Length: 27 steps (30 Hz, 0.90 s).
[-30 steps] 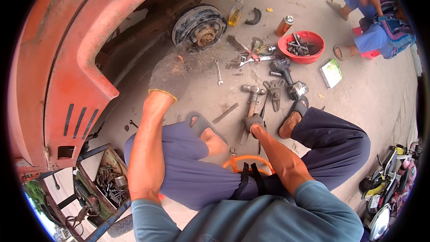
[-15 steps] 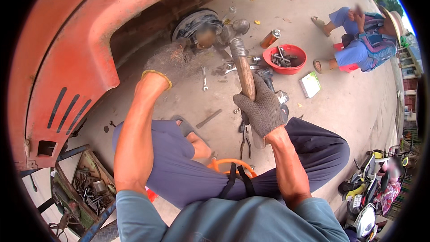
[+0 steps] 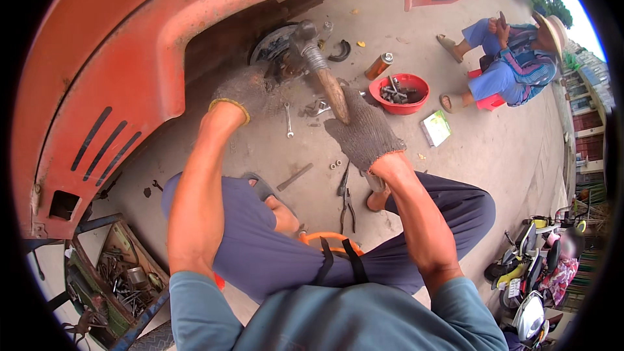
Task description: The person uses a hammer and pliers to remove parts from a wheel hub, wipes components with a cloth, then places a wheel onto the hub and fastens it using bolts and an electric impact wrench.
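Note:
My right hand, in a dark knitted glove, is wrapped round the wooden handle of a hammer. The hammer's metal head is over the dark wheel hub beneath the orange-red vehicle body. My left hand, in a worn glove with a yellow cuff, reaches in beside the hub. Its fingers blend into the greasy parts, and I cannot make out what they hold, if anything. A combination wrench lies on the ground between my hands.
The orange-red body panel arches over the left. A red bowl of metal parts, a spray can, a small box and pliers lie ahead. A toolbox stands at lower left. A seated person is at far right.
The hammer has swung forward and to the left, its head now over the hub. My right hand has moved up slightly with it. My left hand stays beside the hub.

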### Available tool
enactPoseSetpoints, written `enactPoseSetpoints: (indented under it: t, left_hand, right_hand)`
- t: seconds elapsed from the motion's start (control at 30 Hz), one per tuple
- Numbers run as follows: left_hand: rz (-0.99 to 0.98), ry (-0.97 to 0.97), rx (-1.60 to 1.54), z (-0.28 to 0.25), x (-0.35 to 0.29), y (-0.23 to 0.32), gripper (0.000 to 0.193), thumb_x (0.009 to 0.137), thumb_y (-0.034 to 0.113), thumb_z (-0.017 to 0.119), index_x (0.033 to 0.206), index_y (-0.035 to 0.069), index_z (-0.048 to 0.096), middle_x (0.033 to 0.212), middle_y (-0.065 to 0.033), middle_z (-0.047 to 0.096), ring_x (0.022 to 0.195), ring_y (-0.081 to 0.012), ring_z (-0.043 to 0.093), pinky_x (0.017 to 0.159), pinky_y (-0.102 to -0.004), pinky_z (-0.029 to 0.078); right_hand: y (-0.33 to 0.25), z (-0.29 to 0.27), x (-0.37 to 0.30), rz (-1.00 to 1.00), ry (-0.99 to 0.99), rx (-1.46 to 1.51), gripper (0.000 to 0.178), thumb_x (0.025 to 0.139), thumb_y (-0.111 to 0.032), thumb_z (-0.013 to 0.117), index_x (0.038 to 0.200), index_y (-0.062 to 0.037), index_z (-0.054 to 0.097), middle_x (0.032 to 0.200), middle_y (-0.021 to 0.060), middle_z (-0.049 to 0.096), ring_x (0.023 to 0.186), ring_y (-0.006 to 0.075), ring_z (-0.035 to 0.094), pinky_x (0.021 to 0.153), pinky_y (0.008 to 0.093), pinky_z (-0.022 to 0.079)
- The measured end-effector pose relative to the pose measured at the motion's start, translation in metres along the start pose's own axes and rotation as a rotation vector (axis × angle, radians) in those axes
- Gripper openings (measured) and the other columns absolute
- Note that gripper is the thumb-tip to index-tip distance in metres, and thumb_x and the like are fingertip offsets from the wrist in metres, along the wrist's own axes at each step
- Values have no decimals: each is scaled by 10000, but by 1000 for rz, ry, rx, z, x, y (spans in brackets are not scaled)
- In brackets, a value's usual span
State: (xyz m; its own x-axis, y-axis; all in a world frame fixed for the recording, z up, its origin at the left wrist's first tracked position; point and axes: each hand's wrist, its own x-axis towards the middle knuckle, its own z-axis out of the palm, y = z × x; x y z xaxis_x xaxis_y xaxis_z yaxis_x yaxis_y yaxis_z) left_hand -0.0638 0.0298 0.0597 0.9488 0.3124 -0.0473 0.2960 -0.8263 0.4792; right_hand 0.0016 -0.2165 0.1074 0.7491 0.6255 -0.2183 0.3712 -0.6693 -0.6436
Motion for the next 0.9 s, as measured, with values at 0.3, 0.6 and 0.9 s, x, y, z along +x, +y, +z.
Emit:
enactPoseSetpoints:
  t: [0.3, 0.6, 0.9]
  left_hand:
    - [21, 31, 12, 3, -1, 5, 325, 978, 286, 540, 1210, 95, 663, 1161, -244, 687, 1101, -425, 644, 958, -490, 498]
    - [-29, 295, 163, 0, 4, 11, 381, 1025, 266, 449, 1219, 22, 669, 1210, -259, 666, 1140, -423, 628, 982, -490, 486]
    - [300, 282, 420, 30, 34, 29, 455, 944, 194, 581, 1377, 52, 565, 1351, -236, 583, 1225, -432, 568, 1017, -473, 473]
  right_hand:
    - [4, 11, -8, -60, 91, -36, 521, 890, -225, 662, 1336, -7, 505, 974, 268, 684, 912, 441, 684, 786, 492, 528]
    - [74, 37, -44, 324, -94, 602, 403, 858, -194, 682, 1164, 48, 582, 741, 59, 592, 542, 138, 601, 481, 307, 482]
    - [227, 183, -80, 925, -271, 1207, 149, 890, -139, 691, 936, -7, 638, 738, 58, 607, 546, 159, 598, 508, 321, 515]
